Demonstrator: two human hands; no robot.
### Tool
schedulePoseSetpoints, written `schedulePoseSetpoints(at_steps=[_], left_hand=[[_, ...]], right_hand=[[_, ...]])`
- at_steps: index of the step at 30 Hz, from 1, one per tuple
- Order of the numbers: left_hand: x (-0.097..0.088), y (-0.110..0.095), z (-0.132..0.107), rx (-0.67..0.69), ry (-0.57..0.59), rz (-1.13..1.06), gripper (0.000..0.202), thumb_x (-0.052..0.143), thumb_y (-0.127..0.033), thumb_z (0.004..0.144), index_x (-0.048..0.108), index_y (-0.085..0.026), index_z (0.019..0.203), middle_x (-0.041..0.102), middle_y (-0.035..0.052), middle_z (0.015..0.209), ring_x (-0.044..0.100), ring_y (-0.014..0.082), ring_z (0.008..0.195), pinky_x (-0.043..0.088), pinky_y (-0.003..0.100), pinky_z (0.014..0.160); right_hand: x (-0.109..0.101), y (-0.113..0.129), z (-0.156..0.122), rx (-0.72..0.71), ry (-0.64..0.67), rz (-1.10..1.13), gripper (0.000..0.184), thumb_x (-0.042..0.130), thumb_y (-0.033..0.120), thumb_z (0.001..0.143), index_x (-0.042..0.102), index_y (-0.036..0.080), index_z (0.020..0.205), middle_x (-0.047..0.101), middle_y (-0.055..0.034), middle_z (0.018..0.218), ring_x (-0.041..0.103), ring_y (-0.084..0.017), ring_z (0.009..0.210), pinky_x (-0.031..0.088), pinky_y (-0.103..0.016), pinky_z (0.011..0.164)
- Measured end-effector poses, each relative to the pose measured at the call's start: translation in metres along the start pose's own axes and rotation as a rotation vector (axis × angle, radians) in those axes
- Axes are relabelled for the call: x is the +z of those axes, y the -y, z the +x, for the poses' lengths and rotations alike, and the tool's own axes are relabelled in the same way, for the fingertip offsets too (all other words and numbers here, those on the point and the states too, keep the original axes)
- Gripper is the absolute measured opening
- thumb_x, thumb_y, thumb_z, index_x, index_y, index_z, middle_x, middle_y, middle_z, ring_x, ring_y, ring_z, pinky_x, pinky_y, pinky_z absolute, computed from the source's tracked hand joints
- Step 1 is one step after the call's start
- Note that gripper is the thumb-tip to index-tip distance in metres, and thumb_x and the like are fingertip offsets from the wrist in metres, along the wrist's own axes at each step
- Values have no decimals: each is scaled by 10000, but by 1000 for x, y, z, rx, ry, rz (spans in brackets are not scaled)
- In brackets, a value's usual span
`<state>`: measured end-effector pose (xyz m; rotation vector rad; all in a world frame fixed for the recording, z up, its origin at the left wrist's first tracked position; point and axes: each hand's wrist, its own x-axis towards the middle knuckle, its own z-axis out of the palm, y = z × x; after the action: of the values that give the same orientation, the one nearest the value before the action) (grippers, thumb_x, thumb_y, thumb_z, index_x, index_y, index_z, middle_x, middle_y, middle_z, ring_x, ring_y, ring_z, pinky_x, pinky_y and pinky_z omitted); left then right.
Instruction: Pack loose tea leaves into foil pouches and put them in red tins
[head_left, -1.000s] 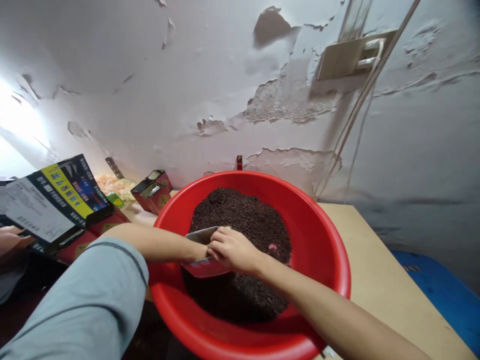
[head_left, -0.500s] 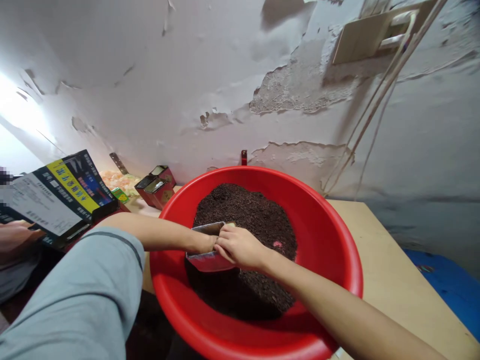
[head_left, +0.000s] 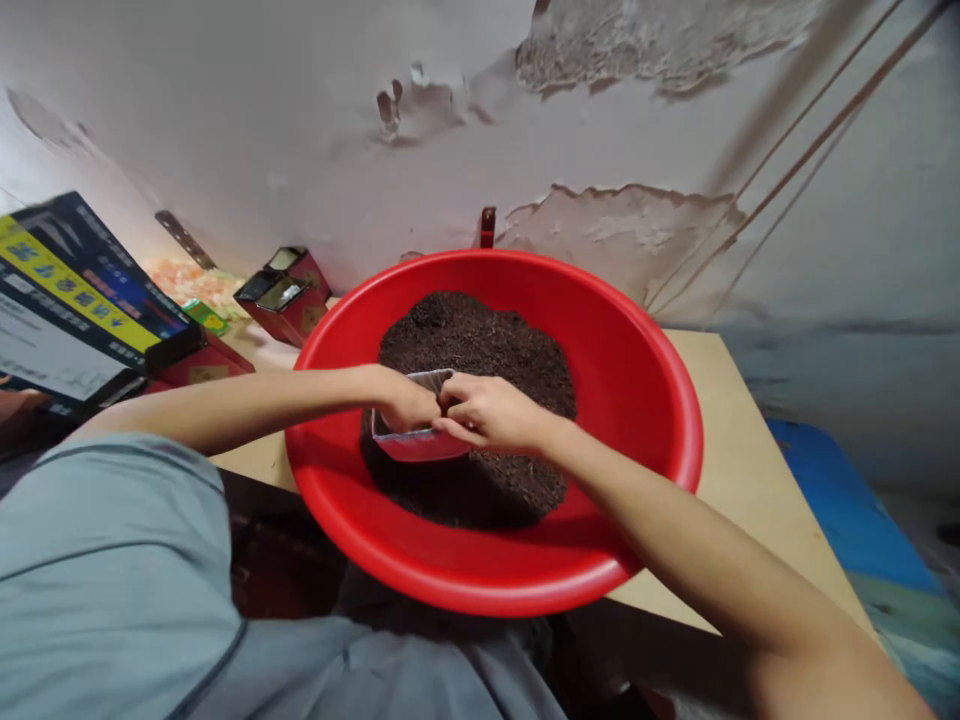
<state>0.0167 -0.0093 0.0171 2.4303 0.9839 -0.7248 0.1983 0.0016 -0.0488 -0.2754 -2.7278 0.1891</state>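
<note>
Right inside the red basin [head_left: 681, 420], toward its near left, a small open-topped container [head_left: 420, 447] with reddish sides sits over a heap of dark, crumbly material [head_left: 480, 345]. The left hand [head_left: 409, 402] dips into the container's opening, its fingers bunched narrow; whether they hold anything is hidden. At the container's right side the right hand [head_left: 491, 412] curls its fingers by the rim, meeting the left; I cannot tell whether it grips. Under the basin lies a pale tabletop [head_left: 742, 480]. Left of the basin are small dark-red boxes [head_left: 283, 300], a green packet [head_left: 205, 317] and, farther out, a black box [head_left: 82, 285] with a yellow band. Behind the basin rises a peeling wall [head_left: 300, 150].
</note>
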Motion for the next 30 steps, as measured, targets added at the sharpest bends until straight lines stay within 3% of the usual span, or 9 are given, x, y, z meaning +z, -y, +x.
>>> schedulePoseSetpoints(at_steps=[2,3,7,9,10,16,22,25,30], left_hand=[[-16,9,-22,78,100,-62,325,670,-32,786,791,-229,1015,778,-12,826,675,134,732,489,186,648],[-25,14,-33,109,73,-117,391,624,-55,826,776,-263,1120,798,-21,908,691,127,785,487,177,684],[-44,31,-48,91,-618,-270,271,568,-305,946,768,-177,1078,769,29,852,675,118,729,478,208,708],[-38,39,-35,118,-818,-318,291,566,-348,945,758,-153,1045,751,29,829,653,109,704,465,210,697],[-33,43,-25,149,-827,-332,292,583,-368,933,757,-153,1025,748,27,830,651,109,712,461,210,700],[-4,56,12,279,-388,-343,324,695,-434,834,766,-207,1053,759,16,862,687,149,803,468,224,748],[-4,60,-1,13,-156,-340,504,653,-237,787,670,-214,1291,748,13,804,673,176,698,510,255,690],[-6,63,-11,-58,-11,-356,346,607,-287,851,737,-208,1162,724,17,700,661,180,649,516,266,671],[-5,73,-17,-91,-24,-278,372,611,-521,888,788,-198,839,680,40,585,654,182,639,481,265,672]], right_hand=[[-15,-2,-6,-4,67,49,468,484,395,1059,759,171,754,702,-77,851,584,-173,829,402,-295,688],[-21,-1,-9,-15,108,73,467,506,420,1050,757,173,744,692,-71,830,580,-174,831,396,-294,684],[-31,14,-12,-67,261,112,426,588,486,1002,758,180,759,679,-66,826,560,-181,837,391,-311,719],[-28,25,-11,-81,304,59,410,604,479,991,744,181,746,672,-72,829,544,-194,844,373,-333,717],[-26,30,-10,-83,316,23,400,610,471,987,736,181,743,671,-78,839,536,-201,852,366,-344,721],[-23,36,-7,-147,298,-105,243,600,242,966,689,185,747,658,-91,875,530,-238,965,409,-424,878],[-18,15,-15,-92,73,-176,201,492,155,1002,668,213,924,669,-94,1136,525,-239,1180,429,-509,1090],[-11,2,-20,104,-26,-161,152,520,228,1018,660,285,1026,630,-53,1310,498,-249,1273,400,-563,1145],[2,-23,-17,474,-87,-110,277,554,389,998,608,383,1270,532,-69,1441,492,-329,1335,404,-628,1135]])
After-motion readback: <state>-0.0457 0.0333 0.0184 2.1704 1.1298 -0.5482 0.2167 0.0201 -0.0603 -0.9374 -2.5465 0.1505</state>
